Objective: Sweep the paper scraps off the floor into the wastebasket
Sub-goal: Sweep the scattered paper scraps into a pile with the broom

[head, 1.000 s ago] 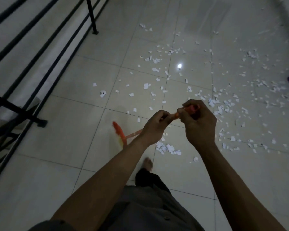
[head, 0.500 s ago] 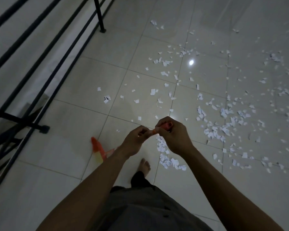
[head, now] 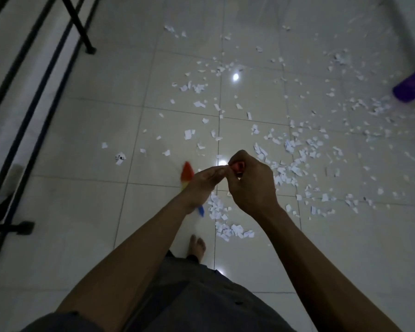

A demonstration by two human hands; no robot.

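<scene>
Head view: both hands grip a broom's orange handle, right hand (head: pixel 250 185) fisted round its top end, left hand (head: pixel 203 182) curled lower. Its coloured bristles (head: pixel 187 174) sit left of paper scraps (head: pixel 290 164) strewn over the tile floor (head: pixel 82 130); a purple wastebasket (head: pixel 411 86) lies far right.

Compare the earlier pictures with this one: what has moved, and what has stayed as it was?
The broom head has swung up from the floor tiles to just behind the left hand. The view has shifted, bringing the purple wastebasket more into sight. Unchanged: both hands, the right hand included, still grip the orange handle, and the paper scraps lie scattered.
</scene>
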